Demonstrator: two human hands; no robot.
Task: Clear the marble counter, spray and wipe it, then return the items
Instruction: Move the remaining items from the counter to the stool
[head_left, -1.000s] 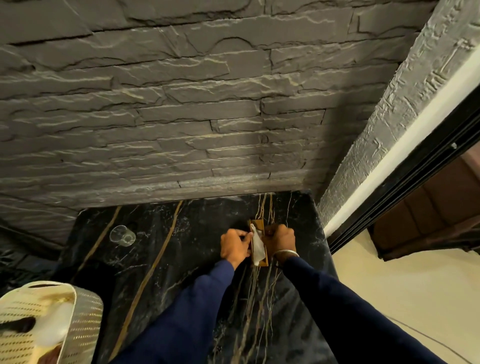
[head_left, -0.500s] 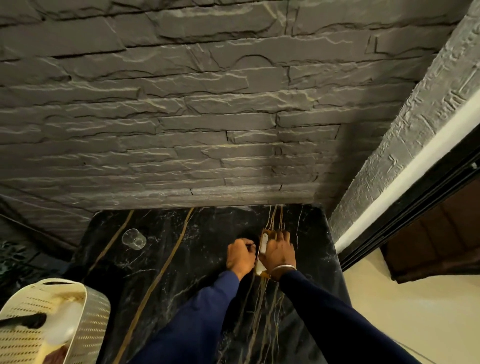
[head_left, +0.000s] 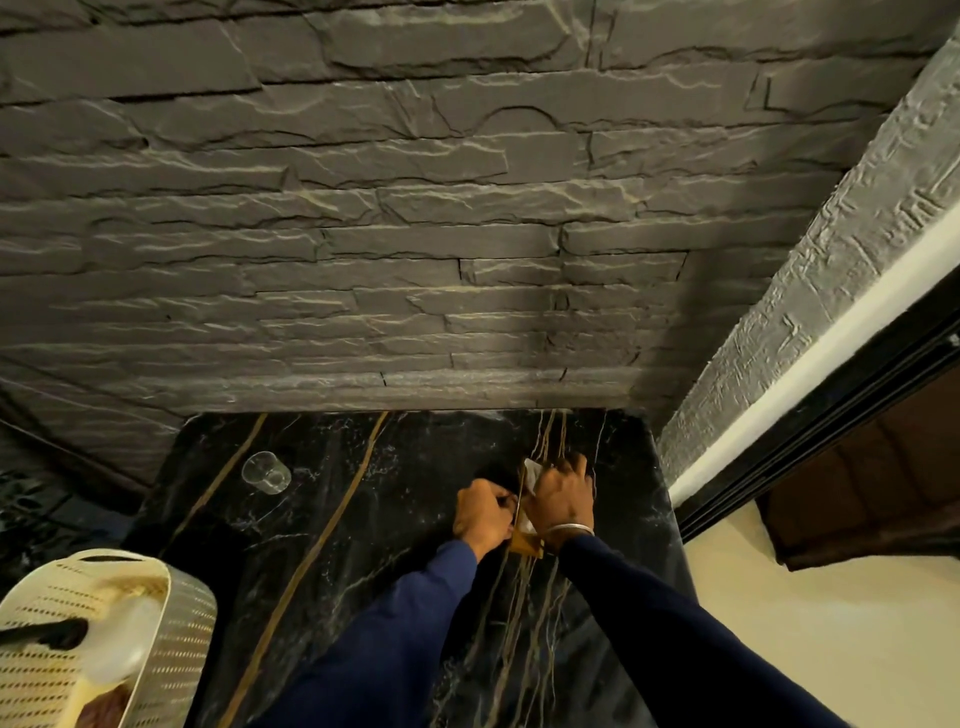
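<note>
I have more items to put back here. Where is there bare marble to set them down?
Bare marble lies between the clear cup and the left hand, and nearer, between the basket and the left sleeve. A narrow strip runs from the right hand to the counter's right edge. It is crowded around the brown holder.

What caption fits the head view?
Left hand and right hand handle a white napkin on a brown holder on the marble counter; clear glass nearby.
</note>
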